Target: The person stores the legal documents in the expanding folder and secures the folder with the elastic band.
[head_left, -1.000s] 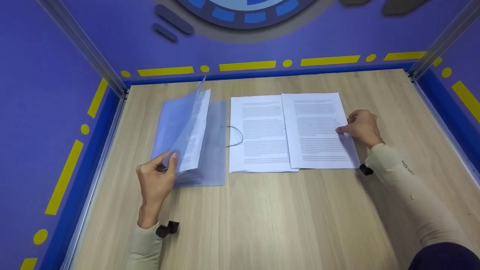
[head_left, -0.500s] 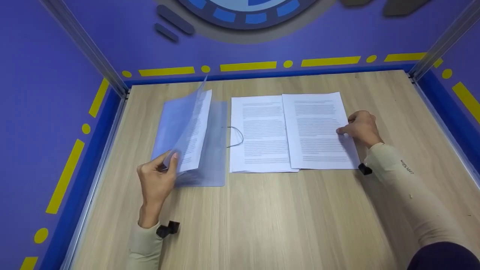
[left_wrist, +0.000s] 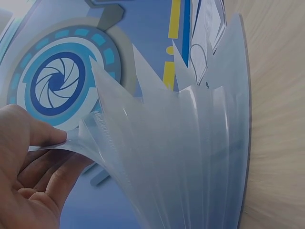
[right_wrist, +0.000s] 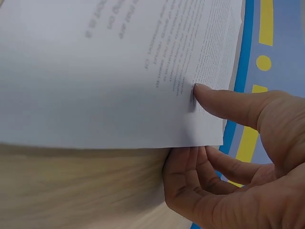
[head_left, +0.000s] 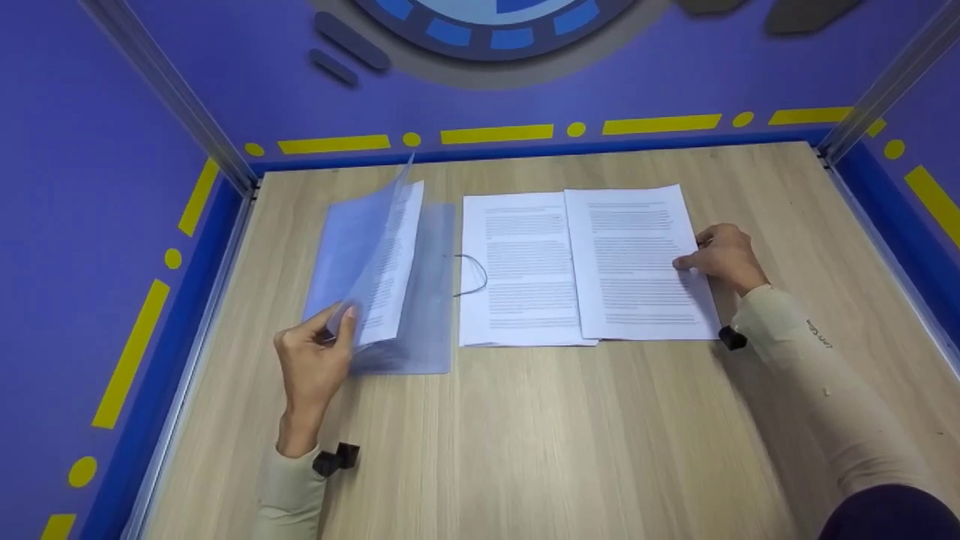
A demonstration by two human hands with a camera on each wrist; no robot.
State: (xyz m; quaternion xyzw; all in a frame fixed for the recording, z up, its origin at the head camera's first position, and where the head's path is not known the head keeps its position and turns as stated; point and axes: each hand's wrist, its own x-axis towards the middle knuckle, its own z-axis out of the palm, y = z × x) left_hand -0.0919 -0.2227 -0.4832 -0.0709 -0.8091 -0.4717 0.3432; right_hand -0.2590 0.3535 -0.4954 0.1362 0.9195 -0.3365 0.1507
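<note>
A translucent expanding file folder stands partly fanned out on the table's left side. My left hand pinches the near corner of its raised leaves between thumb and fingers. A printed sheet leans inside among them. The left wrist view shows the folder's pleated edge and my thumb on top of the held corner. At the right, my right hand grips the right edge of printed paper. Its thumb lies on the print, the other fingers under the edge, as the right wrist view shows.
Another stack of printed paper lies between the folder and the right-hand paper, which overlaps it slightly. A thin dark elastic cord loops from the folder over that stack. Blue panels wall the wooden table at the back and sides.
</note>
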